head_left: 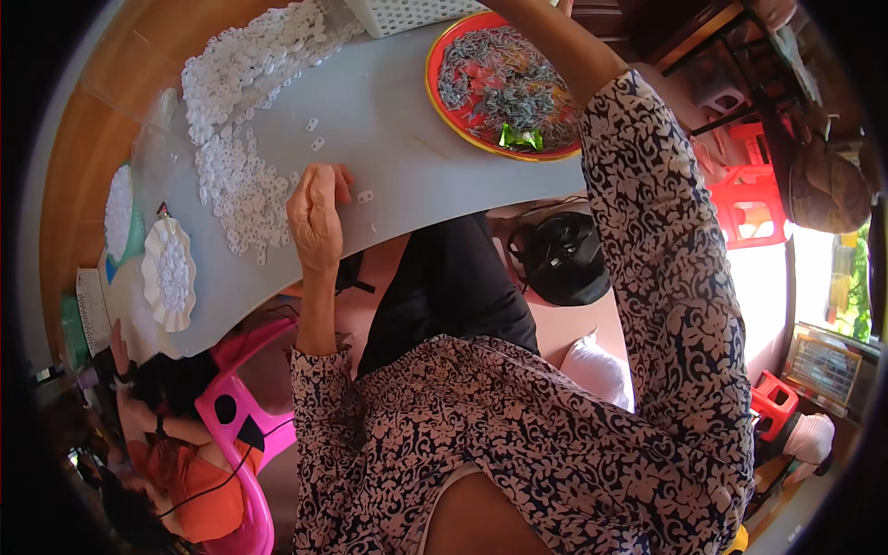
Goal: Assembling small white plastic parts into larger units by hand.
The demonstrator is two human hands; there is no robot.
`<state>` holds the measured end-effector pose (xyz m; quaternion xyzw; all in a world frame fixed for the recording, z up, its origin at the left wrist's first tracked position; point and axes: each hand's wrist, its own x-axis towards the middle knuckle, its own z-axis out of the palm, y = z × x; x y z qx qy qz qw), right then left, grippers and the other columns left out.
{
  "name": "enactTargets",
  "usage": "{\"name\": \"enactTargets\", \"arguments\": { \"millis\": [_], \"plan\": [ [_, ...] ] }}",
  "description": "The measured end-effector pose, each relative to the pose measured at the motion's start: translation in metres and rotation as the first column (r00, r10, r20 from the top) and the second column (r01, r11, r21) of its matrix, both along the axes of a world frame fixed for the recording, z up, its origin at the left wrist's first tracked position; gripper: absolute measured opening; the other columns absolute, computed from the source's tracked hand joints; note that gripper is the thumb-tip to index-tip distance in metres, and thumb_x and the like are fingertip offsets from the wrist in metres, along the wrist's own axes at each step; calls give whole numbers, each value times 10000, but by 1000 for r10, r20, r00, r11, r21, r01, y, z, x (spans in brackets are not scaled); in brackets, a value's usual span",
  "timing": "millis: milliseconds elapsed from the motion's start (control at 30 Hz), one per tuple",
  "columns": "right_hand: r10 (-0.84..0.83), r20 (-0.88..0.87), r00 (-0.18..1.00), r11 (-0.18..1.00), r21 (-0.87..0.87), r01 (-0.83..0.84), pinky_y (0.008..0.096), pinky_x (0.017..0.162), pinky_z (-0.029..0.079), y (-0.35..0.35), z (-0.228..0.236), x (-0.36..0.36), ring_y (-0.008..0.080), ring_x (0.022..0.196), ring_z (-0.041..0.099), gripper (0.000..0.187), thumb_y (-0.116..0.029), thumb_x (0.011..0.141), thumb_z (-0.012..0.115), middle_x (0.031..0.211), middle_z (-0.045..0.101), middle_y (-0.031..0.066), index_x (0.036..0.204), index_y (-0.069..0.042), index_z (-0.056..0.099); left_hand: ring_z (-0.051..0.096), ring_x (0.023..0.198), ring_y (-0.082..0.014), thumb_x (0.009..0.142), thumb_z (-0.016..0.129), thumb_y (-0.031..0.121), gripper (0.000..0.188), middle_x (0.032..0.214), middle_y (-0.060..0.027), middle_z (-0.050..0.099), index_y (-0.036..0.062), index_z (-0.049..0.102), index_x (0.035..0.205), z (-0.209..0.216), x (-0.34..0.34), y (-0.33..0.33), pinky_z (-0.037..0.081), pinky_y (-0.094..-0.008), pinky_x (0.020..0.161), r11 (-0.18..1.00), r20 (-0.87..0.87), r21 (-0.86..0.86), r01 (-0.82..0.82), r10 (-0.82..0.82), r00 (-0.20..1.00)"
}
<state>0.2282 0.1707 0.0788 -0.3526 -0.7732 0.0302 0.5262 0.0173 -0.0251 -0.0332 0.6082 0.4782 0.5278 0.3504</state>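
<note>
My left hand (316, 215) rests by the near edge of the grey table (388, 102), its fingers curled together; anything inside them is hidden. Beside it lies a loose small white plastic piece with holes (364, 197), and two more are farther off. A large spread of such white pieces (242, 190) covers the table to its left. My right forearm (564, 51) stretches over the far right side of a round red tray (433, 88) with a yellow rim, and that hand is beyond the top edge of the picture. Many small grey metal-looking pieces (499, 79) and a green wrapper (521, 139) lie in the tray.
A white perforated basket (407, 14) stands at the far edge. On the left are a scalloped white dish (153, 277) of white pieces and a green-rimmed container (134, 236). Another person (199, 486) sits near a pink chair (242, 407). A black bag (564, 264) lies below the table.
</note>
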Motion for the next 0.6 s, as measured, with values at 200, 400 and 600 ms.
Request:
{"name": "enactTargets", "arguments": {
  "millis": [200, 400, 600],
  "plan": [
    [-42, 285, 958, 971, -213, 106, 451, 607, 485, -57, -15, 43, 378, 676, 615, 234, -228, 790, 637, 684, 612, 210, 767, 4, 636, 430, 623, -134, 948, 413, 250, 360, 650, -49, 490, 4, 458, 690, 1, -9, -3, 360, -273, 597, 999, -79, 6, -37, 38, 996],
    [-240, 741, 627, 786, -230, 573, 324, 613, 534, -107, -60, 99, 253, 685, 665, 458, -397, 796, 663, 811, 661, 171, 988, 16, 610, 435, 611, -141, 939, 419, 252, 355, 631, -51, 485, 0, 454, 691, -7, -5, -2, 370, -282, 597, 999, -72, -23, -28, 26, 997],
    [-47, 750, 660, 753, -407, 516, 419, 867, 445, -123, -77, 94, 330, 958, 596, 612, -529, 780, 622, 1016, 602, 219, 1137, -37, 558, 421, 602, -125, 937, 422, 245, 348, 628, -36, 477, -5, 473, 702, -6, 7, -3, 363, -272, 591, 999, -94, -48, -1, -4, 996]
  ]
}}
